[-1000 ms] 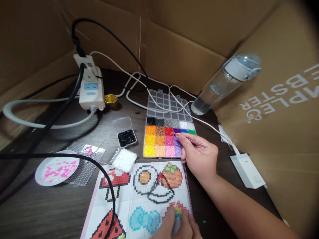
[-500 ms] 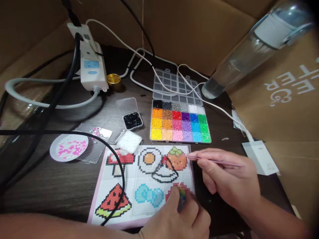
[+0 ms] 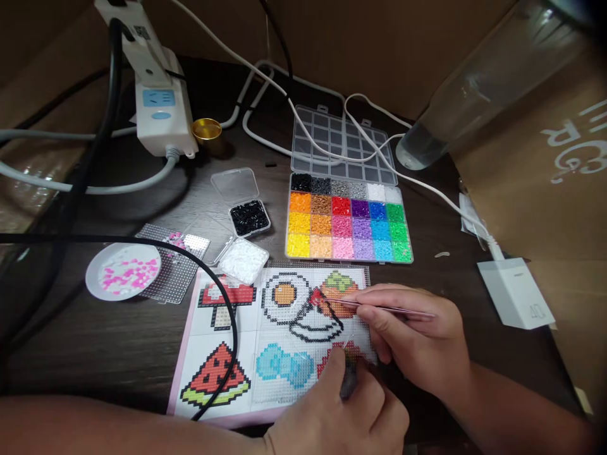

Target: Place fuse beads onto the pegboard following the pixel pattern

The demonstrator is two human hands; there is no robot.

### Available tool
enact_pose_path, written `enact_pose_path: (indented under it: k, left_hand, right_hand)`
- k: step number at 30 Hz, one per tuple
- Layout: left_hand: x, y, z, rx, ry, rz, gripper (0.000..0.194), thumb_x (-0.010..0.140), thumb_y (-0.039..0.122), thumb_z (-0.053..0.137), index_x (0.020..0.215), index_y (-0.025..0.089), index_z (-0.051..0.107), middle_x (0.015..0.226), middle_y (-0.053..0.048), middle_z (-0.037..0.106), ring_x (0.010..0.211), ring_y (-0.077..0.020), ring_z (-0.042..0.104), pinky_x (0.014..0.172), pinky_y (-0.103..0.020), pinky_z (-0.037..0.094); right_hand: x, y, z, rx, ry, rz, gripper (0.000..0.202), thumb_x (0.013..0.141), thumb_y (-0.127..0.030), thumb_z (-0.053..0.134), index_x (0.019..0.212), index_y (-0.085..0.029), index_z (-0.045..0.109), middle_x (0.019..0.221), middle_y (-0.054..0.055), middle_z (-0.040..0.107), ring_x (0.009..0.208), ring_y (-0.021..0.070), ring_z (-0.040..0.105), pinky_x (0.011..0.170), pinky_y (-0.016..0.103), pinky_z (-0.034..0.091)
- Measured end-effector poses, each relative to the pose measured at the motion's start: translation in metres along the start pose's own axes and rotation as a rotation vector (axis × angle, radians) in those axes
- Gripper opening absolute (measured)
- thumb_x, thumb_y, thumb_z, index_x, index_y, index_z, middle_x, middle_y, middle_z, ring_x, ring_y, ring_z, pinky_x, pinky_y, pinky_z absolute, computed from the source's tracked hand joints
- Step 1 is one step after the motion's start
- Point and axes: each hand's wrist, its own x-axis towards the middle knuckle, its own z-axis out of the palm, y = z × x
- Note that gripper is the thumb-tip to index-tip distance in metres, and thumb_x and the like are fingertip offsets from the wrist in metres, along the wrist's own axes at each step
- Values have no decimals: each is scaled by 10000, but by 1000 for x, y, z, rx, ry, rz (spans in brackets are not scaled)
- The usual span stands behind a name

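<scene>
My right hand is closed on pink tweezers, held like a pen. Their tips reach the small red beads at the top of a black bead outline on a clear pegboard. Too small to make out is whether a bead sits in the tips. Under the pegboard lies a pattern sheet with a mushroom, an egg, a persimmon, a watermelon slice and a blue bow. My left hand rests on the sheet's lower right, fingers curled together around something dark that is mostly hidden.
A sorted bead case stands open behind the sheet, near small boxes of black beads and white beads. On the left are a dish of pink and white beads and a power strip. A black cable crosses above the sheet.
My right hand has moved left with the tweezers, from the persimmon's right edge to the red beads. My left hand stays nearly in place. The camera view has shifted slightly.
</scene>
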Motion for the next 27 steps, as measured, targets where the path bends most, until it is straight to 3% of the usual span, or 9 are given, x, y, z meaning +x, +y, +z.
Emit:
enact_pose_path:
  k: [11,16,23,27]
  left_hand:
    - [0,2,2,13,5,-14,198,960,277,496,908,226,680,922,36,686,778,-180,606,766,-435,487]
    - [1,2,1,11,17,-18,191,947,218,489,901,227,675,907,46,679,773,-179,610,767,-439,480]
    - [-1,-1,1,24,0,5,192,969,256,483,930,218,667,936,24,680,826,-194,614,766,-430,477]
    - [-10,0,13,139,-29,95,143,961,241,534,1002,202,666,942,16,649,878,-174,594,759,-391,495]
  right_hand:
    - [1,5,-4,-46,-70,-57,175,832,-176,745,901,-311,832,919,48,812,402,80,591,285,170,423]
    - [0,5,-4,-37,-70,-39,176,837,-181,742,902,-319,831,938,44,812,329,41,516,285,164,425]
    - [0,4,-6,35,11,17,101,825,-206,750,850,-263,829,917,68,797,311,39,525,281,160,416]
    - [10,0,-14,115,112,-43,75,847,-249,742,859,-245,816,873,76,799,313,39,505,291,166,407]
